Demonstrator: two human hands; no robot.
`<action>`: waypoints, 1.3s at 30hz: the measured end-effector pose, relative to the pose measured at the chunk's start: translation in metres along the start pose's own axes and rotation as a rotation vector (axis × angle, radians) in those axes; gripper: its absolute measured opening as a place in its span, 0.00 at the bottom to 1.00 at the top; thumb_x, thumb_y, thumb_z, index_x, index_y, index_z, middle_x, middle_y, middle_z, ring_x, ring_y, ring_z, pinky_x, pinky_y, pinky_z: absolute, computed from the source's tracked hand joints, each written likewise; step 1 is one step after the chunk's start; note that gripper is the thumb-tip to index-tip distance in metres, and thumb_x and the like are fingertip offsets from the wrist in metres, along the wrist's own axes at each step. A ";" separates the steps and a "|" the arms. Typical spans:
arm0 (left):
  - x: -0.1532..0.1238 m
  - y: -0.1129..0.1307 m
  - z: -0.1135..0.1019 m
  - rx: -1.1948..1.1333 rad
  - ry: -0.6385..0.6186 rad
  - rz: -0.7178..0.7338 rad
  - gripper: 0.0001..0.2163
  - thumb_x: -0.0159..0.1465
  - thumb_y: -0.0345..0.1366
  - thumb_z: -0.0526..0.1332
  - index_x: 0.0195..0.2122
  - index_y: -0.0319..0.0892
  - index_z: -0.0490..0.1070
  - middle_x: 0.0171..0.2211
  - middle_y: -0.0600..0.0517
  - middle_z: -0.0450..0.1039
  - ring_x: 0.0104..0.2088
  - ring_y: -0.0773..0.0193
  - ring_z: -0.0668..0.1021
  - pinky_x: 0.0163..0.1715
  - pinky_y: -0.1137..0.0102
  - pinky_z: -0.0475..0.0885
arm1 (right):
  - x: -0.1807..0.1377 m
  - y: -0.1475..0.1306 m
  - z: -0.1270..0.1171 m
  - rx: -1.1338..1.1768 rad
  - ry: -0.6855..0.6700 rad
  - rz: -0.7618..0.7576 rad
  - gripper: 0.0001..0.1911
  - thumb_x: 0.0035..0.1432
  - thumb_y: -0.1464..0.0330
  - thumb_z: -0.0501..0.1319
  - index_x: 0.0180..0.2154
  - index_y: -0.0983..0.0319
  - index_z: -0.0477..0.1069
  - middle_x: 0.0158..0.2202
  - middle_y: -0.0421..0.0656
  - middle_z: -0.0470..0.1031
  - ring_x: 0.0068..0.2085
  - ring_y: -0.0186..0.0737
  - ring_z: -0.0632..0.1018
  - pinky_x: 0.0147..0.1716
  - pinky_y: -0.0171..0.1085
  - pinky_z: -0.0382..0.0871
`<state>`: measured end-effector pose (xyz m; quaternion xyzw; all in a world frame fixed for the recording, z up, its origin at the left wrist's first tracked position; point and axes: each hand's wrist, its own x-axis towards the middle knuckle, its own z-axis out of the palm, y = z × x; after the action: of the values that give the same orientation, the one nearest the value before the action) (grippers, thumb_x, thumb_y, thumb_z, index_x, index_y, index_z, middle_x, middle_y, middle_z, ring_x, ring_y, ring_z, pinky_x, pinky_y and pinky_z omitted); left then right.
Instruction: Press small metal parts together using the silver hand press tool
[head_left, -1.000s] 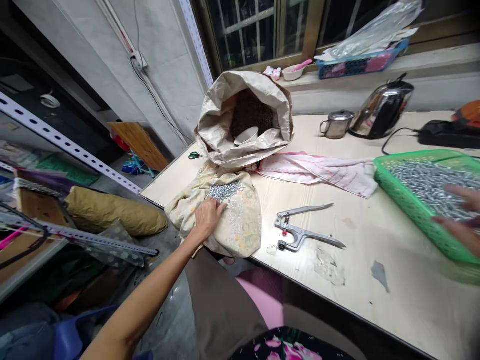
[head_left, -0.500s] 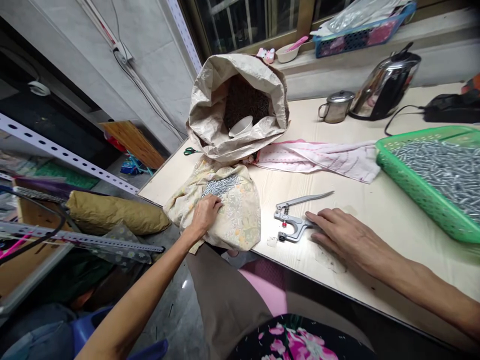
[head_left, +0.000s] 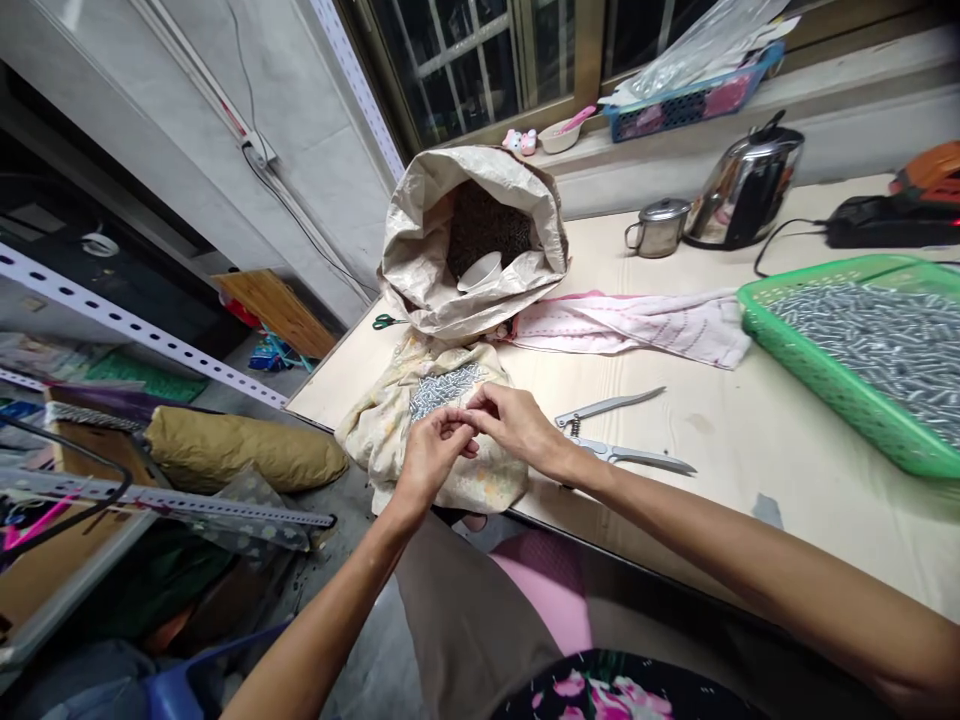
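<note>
My left hand (head_left: 435, 447) and my right hand (head_left: 514, 420) meet fingertip to fingertip over a patterned cloth (head_left: 480, 487) at the table's edge. Both are closed in a pinch; whatever lies between the fingers is too small to make out. Just beyond them, a pile of small silvery metal pins (head_left: 442, 388) rests on the cloth. Hand pliers (head_left: 611, 405) with a spring between grey handles lie on the table, right of my hands and partly behind my right forearm.
A big sack (head_left: 412, 270) of dark small pieces, with a white scoop (head_left: 480, 272) inside, stands behind the cloth. Around the table are a pink-white towel (head_left: 637, 325), a green basket (head_left: 832, 400) of metal pins, a lidded metal cup (head_left: 660, 230), a kettle (head_left: 742, 190) and green-handled scissors (head_left: 385, 321).
My right hand has left the pliers and moved left to join my left hand over the cloth. My left hand has lifted slightly from beside the pin pile. The view has shifted slightly.
</note>
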<state>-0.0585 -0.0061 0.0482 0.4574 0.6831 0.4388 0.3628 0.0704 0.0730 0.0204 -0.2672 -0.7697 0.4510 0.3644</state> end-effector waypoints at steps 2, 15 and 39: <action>-0.003 0.000 -0.007 0.000 0.007 -0.010 0.11 0.53 0.38 0.65 0.35 0.36 0.73 0.26 0.53 0.74 0.24 0.69 0.76 0.27 0.74 0.72 | 0.000 0.000 0.006 0.039 -0.003 -0.011 0.06 0.61 0.68 0.61 0.32 0.63 0.70 0.28 0.38 0.73 0.30 0.33 0.72 0.30 0.33 0.61; 0.009 -0.042 -0.025 -0.057 -0.129 -0.079 0.11 0.54 0.41 0.63 0.32 0.38 0.73 0.23 0.55 0.73 0.23 0.68 0.75 0.28 0.74 0.72 | 0.004 0.012 0.029 -0.338 -0.179 -0.067 0.07 0.64 0.72 0.56 0.32 0.64 0.69 0.32 0.45 0.73 0.35 0.39 0.71 0.36 0.37 0.62; -0.005 0.003 0.043 -0.111 -0.273 -0.319 0.10 0.52 0.35 0.68 0.32 0.36 0.71 0.18 0.54 0.71 0.18 0.70 0.72 0.20 0.76 0.68 | -0.113 0.022 -0.140 -0.927 -0.355 0.003 0.12 0.67 0.65 0.55 0.40 0.65 0.73 0.36 0.49 0.69 0.39 0.46 0.69 0.38 0.41 0.62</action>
<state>-0.0174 0.0013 0.0360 0.3781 0.6661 0.3468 0.5414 0.2512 0.0697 0.0107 -0.3214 -0.9390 0.1004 0.0697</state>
